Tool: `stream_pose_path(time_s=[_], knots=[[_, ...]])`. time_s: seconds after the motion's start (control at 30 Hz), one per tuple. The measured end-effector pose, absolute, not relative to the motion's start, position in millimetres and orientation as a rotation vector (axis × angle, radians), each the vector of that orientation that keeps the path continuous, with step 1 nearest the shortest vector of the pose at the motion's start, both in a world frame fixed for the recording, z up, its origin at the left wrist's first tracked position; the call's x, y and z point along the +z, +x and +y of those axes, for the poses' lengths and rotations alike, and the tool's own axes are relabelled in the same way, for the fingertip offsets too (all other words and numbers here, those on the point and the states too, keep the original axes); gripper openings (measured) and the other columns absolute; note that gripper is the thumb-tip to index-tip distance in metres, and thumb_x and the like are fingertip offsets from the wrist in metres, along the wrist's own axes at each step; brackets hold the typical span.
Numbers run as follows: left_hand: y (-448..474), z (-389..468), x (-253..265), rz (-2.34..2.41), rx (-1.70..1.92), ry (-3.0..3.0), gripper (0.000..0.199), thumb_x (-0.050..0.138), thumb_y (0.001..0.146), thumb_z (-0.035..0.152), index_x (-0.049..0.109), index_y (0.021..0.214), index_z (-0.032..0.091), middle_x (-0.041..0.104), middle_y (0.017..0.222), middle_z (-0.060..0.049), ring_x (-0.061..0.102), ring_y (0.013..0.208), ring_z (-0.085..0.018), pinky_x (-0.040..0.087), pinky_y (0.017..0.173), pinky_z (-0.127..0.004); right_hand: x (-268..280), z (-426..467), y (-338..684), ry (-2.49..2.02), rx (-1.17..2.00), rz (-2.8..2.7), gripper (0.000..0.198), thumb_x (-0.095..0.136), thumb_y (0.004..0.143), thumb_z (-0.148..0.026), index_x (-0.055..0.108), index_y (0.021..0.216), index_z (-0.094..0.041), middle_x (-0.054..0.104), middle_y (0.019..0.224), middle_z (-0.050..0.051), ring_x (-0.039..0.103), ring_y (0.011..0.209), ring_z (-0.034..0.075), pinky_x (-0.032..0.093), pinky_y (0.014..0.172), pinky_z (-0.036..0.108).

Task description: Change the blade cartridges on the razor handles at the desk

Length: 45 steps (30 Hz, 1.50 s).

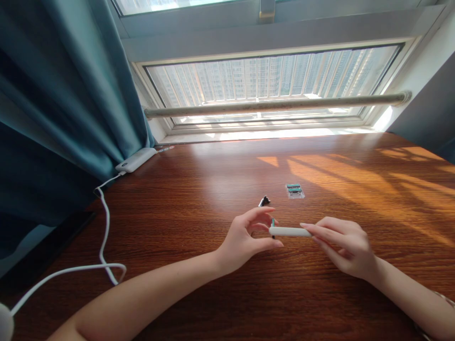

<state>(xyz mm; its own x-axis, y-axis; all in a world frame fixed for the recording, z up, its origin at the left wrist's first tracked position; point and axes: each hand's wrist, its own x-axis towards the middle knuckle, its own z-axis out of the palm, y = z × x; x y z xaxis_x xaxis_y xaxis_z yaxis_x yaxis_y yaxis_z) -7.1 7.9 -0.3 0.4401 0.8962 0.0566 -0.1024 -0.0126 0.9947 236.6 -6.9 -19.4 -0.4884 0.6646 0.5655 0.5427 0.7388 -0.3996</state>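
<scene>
Above the desk, my right hand pinches the end of a white razor handle between thumb and fingers. The handle lies level and points left. At its left end stands a razor head with a teal strip and a dark edge. My left hand is cupped around that head, thumb below and fingers above, apart from each other; whether a fingertip touches it is hard to tell. Just behind the left hand lies a small black and silver piece, partly hidden. A clear tray with teal-and-black blade cartridges rests farther back.
The brown wooden desk reaches back to a window with a horizontal pipe. At the left are a white power strip, its white cord and a blue curtain. Sunlight falls across the right side.
</scene>
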Motion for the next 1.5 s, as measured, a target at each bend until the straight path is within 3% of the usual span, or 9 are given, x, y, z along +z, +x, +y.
stream_pose_path(time_s=[0.17,0.87,1.27,1.5], knots=[[-6.5,9.9,-3.6,0.844,0.973,1.324,0.039,0.075,0.055,0.016,0.056,0.089,0.015,0.058,0.086,-0.002,0.056,0.081,-0.014,0.046,0.078,-0.030,-19.1,-6.2,235.1,-0.996,0.163,-2.137,0.037,0.051,0.077,-0.011,0.057,0.112,-0.020,0.062,0.074,0.003,0.057,0.062,0.012,0.045,0.056,0.022],[-7.0,12.0,-0.5,0.838,1.022,1.412,0.037,0.072,0.058,0.018,0.061,0.094,0.015,0.056,0.091,-0.004,0.054,0.083,-0.015,0.047,0.077,-0.029,-21.8,-4.6,236.8,-0.924,0.188,-2.216,0.039,0.050,0.077,-0.010,0.055,0.114,-0.021,0.062,0.076,0.004,0.056,0.063,0.011,0.044,0.056,0.022],[-5.4,13.8,-2.8,0.784,0.947,1.098,0.044,0.073,0.056,0.012,0.061,0.098,0.017,0.062,0.106,-0.007,0.055,0.101,-0.020,0.040,0.094,-0.035,-22.7,-4.1,236.1,-1.002,0.109,-2.162,0.038,0.051,0.078,-0.012,0.055,0.114,-0.023,0.063,0.077,0.004,0.057,0.063,0.011,0.045,0.057,0.022],[-5.8,13.6,-1.5,0.806,0.939,1.092,0.038,0.071,0.059,0.014,0.061,0.097,0.016,0.063,0.105,-0.008,0.058,0.096,-0.021,0.045,0.086,-0.033,-23.4,-3.7,237.8,-1.016,0.083,-2.203,0.038,0.051,0.078,-0.013,0.055,0.115,-0.023,0.063,0.076,0.004,0.057,0.064,0.012,0.045,0.057,0.022]])
